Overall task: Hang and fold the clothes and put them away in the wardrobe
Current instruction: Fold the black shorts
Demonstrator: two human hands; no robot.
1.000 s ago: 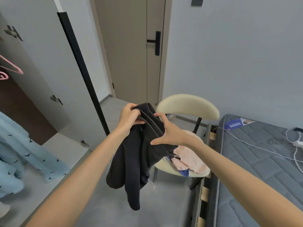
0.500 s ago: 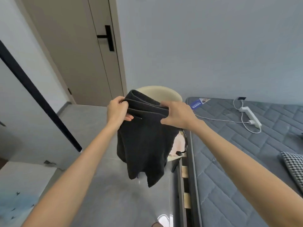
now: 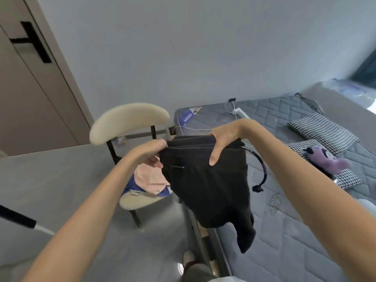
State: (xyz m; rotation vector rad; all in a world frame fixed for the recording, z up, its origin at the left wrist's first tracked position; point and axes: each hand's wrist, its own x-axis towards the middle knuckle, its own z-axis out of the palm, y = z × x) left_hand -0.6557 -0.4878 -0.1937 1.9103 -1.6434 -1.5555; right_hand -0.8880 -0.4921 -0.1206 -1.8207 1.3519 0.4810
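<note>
Both hands' fingers (image 3: 214, 153) pinch the black garment's (image 3: 207, 186) top edge.

Soft, even daylight, brighter at the far right; the chair (image 3: 130, 119) smears with motion blur, and edges bend wide-angle.

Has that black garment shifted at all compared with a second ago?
Yes. The black garment hung left of the chair seat, above the floor; now it hangs right of the seat, over the edge of the mattress.
</note>
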